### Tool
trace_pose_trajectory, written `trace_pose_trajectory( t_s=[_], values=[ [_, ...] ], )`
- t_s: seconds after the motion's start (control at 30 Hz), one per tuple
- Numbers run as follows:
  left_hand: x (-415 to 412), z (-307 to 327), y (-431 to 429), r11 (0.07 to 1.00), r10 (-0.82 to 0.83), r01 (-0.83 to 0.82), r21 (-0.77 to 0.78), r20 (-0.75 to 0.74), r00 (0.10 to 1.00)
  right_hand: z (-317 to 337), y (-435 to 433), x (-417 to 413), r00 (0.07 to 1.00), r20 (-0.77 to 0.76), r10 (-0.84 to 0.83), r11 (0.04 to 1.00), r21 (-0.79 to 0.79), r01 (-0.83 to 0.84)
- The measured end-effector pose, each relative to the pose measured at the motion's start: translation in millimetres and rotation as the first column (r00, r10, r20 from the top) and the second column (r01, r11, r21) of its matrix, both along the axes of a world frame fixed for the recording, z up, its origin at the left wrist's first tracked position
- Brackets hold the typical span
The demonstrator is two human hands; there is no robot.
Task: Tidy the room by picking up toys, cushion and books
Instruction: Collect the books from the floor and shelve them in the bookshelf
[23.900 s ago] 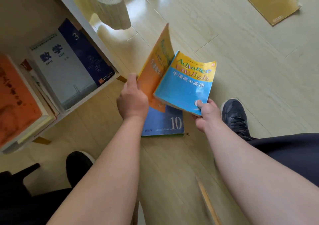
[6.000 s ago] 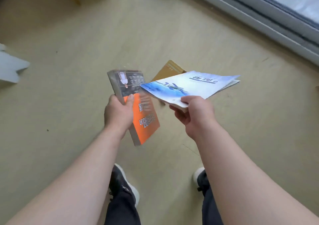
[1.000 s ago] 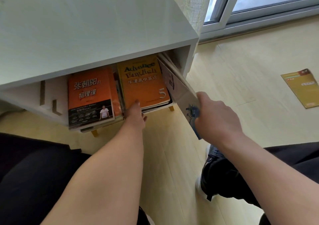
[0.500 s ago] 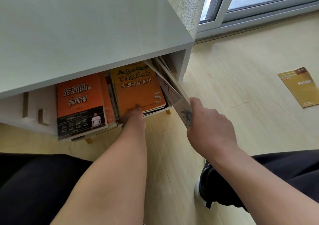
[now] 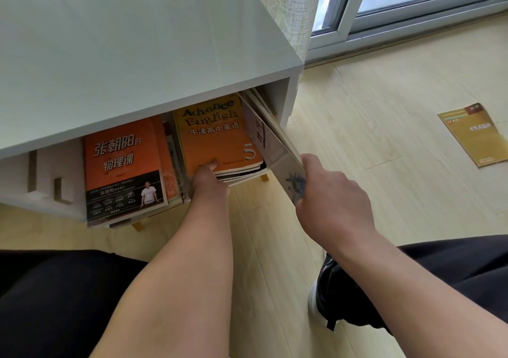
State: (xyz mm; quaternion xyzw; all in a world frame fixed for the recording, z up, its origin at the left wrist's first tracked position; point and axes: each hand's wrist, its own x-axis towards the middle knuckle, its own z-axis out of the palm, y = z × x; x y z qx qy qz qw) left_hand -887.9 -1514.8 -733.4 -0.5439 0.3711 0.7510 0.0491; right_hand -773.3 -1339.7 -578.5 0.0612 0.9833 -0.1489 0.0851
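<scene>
A white low shelf (image 5: 154, 63) holds leaning books. My right hand (image 5: 330, 192) grips the near edge of a thin pale book (image 5: 272, 146) that slants into the shelf's right end. My left hand (image 5: 207, 177) touches the lower edge of an orange English textbook (image 5: 217, 135) marked 5, its thumb on the cover; its fingers are hidden underneath. Left of it leans an orange physics book (image 5: 121, 165) with a dark lower band.
A yellow-brown booklet (image 5: 472, 135) lies on the wooden floor (image 5: 384, 127) at the right. A curtain (image 5: 286, 8) and a sliding window frame (image 5: 398, 25) stand behind the shelf. My dark-trousered knees and a black shoe (image 5: 335, 294) are below.
Since half a second ago my right hand has held the thin book at the shelf's right end, barely moving. The left hand stays at the orange textbook. Earlier I carried both books across the floor.
</scene>
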Motion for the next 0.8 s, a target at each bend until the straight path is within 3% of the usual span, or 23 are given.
trace_pose_trajectory(
  t_s=[0.1,0.3,0.43,0.57,0.8],
  values=[
    [1.6,5.8,2.0,0.987,0.133,-0.119,0.110,-0.127,0.983,0.8,1.0,0.5,1.000,-0.005,-0.007,1.000,-0.011,0.007],
    [-0.4,8.1,8.6,0.955,0.238,-0.210,0.208,-0.121,0.964,-0.4,3.9,1.3,1.000,-0.006,-0.018,0.999,-0.035,0.018],
    [-1.9,9.3,14.9,0.963,0.232,-0.203,0.177,-0.165,0.959,-1.9,4.0,0.7,0.999,-0.008,-0.031,0.998,-0.063,0.030],
    [-4.7,3.1,18.6,0.950,0.239,-0.177,0.257,-0.238,0.941,-2.2,4.6,-0.2,0.999,0.010,-0.036,0.996,-0.077,0.037],
    [-6.7,6.1,20.0,0.946,0.260,-0.208,0.247,-0.204,0.944,-1.7,3.4,-0.5,0.999,-0.003,-0.034,0.996,-0.088,0.034]
  ],
)
